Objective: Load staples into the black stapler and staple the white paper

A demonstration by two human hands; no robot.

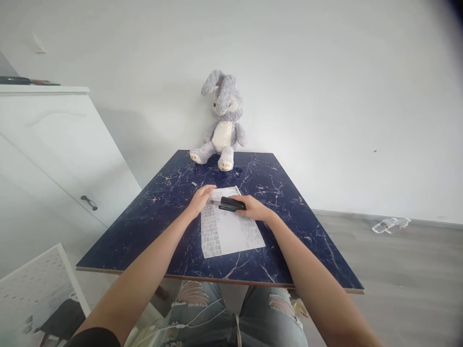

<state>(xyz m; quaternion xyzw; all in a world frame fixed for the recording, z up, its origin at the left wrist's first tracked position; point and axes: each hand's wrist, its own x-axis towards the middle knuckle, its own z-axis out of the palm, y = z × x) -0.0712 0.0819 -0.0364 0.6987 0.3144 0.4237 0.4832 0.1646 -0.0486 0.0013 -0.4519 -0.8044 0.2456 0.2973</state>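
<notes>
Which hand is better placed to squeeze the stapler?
Right, most likely: the right hand holds the black stapler over the paper. The left hand is at the paper's far left corner, with no visible grip on the stapler.

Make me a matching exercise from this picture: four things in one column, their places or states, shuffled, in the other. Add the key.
Column one
1. black handheld stapler
2. grey plush rabbit with a cream belly
3. white printed paper sheet
4. small dark curved handle

Column two
A. sitting at the far end of the dark blue marbled table
B. on the front of the white cabinet
C. gripped in the person's right hand
D. lying flat, partly hidden by the stapler

Pairs: 1-C, 2-A, 3-D, 4-B
</notes>
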